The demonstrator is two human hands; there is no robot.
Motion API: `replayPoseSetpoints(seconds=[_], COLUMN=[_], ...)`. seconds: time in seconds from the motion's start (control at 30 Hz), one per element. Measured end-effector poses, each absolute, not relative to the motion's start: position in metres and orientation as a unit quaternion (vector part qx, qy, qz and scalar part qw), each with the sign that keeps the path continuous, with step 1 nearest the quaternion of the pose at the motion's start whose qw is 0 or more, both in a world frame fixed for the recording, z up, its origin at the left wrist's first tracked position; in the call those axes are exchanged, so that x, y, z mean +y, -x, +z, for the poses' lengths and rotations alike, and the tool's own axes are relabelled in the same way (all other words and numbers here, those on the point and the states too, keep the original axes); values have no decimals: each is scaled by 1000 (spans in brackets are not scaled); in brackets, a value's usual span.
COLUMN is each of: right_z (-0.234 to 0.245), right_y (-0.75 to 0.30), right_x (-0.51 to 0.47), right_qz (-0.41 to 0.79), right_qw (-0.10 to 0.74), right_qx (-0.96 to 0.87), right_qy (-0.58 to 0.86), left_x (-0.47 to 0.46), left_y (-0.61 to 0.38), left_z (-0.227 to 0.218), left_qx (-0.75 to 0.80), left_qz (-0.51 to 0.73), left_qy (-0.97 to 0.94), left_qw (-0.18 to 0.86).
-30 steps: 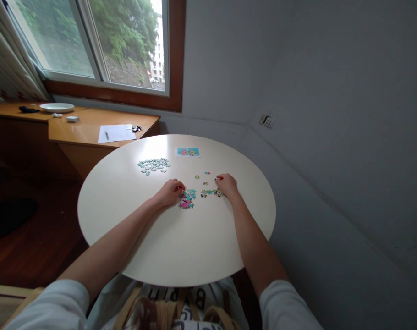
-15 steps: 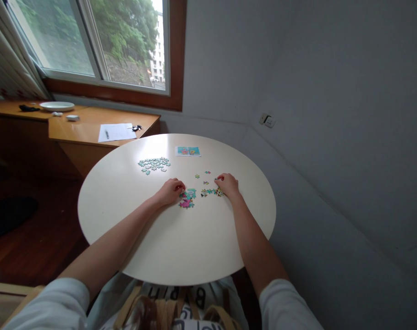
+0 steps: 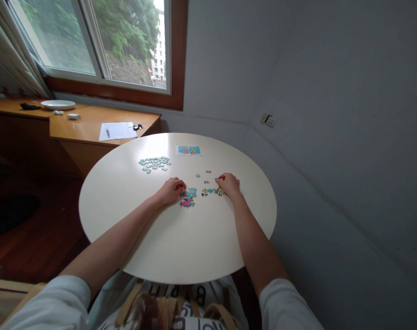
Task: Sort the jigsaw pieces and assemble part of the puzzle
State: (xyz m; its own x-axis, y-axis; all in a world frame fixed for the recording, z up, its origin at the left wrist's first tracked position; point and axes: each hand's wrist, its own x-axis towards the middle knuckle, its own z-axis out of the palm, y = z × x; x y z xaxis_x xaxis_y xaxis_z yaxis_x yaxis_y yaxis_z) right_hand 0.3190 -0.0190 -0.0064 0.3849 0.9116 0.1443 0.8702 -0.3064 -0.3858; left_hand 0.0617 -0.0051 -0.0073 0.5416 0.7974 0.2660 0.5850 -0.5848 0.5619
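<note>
My left hand point(image 3: 171, 190) rests at the left edge of a joined jigsaw section point(image 3: 189, 199) in pink and teal, its fingers curled together. Whatever those fingertips may hold is too small to make out. My right hand point(image 3: 229, 184) pinches a small jigsaw piece point(image 3: 216, 179) just above a second joined strip point(image 3: 210, 191), partly covering that strip's right end. Three loose items lie beyond the strip: a yellow-green piece point(image 3: 198, 175), a red and blue piece point(image 3: 208, 172) and a multicoloured piece point(image 3: 206, 182).
Many teal pieces point(image 3: 155, 163) lie spread at the back left of the round white table point(image 3: 153, 247). A picture card point(image 3: 189, 151) is near the far edge. Behind stands a wooden desk point(image 3: 88, 117) with paper point(image 3: 116, 131), keys point(image 3: 138, 127) and a white plate point(image 3: 58, 105).
Both hands hold nearly the same positions and finger shapes. The whole view has shifted very slightly.
</note>
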Motion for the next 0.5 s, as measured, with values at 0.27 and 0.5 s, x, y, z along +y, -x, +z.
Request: replayPoseSetpoints(seconds=[0.27,0.5], right_z=[-8,-6], right_y=[-318,-316], right_x=[-17,-18], right_qz=[61,69], right_qw=[204,200], right_qx=[-554,-568], right_qy=[805,796], left_x=[-4,-5], left_y=[-62,-62], left_z=[-8,-8], left_qx=[402,406], left_qz=[260,259], left_qy=[-854,-852], left_qw=[205,207])
